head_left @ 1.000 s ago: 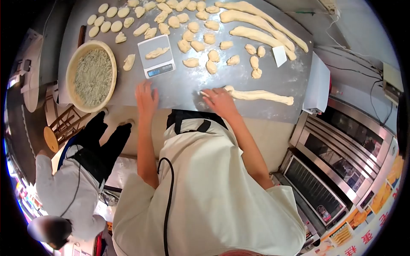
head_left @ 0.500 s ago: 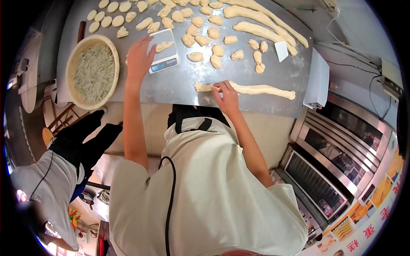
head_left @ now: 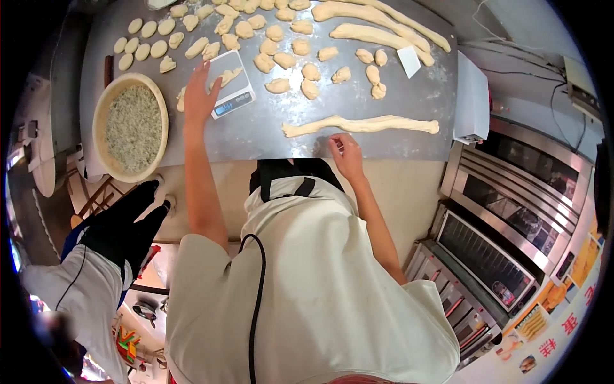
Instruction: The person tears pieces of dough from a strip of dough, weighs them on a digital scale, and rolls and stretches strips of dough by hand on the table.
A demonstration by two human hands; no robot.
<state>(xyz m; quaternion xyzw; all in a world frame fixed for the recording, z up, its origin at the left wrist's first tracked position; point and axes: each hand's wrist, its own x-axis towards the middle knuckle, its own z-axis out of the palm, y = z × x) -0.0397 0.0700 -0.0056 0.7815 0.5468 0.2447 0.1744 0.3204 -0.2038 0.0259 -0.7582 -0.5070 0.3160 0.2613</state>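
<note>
My left hand (head_left: 202, 96), its fingers spread, is at the left edge of the white scale (head_left: 233, 89), close to the dough piece (head_left: 229, 77) on its plate. Another dough piece (head_left: 180, 100) is partly hidden behind this hand. My right hand (head_left: 346, 151) is at the table's near edge with its fingers curled; whether anything is in them is too small to tell. Just beyond it a long dough strip (head_left: 371, 124) lies across the steel table (head_left: 256, 137). Several dough pieces (head_left: 277, 86) are scattered past the scale.
A bowl of chopped filling (head_left: 133, 128) stands at the table's left. Flat dough rounds (head_left: 142, 51) lie behind it. Long dough rolls (head_left: 377, 40) and a white scraper (head_left: 409, 62) are at the back right. Another person (head_left: 83, 275) is at the lower left; ovens (head_left: 505, 198) stand right.
My left hand has gone forward to the scale. My right hand has let go of the long dough strip and drawn back to the table's edge. The other person has shifted.
</note>
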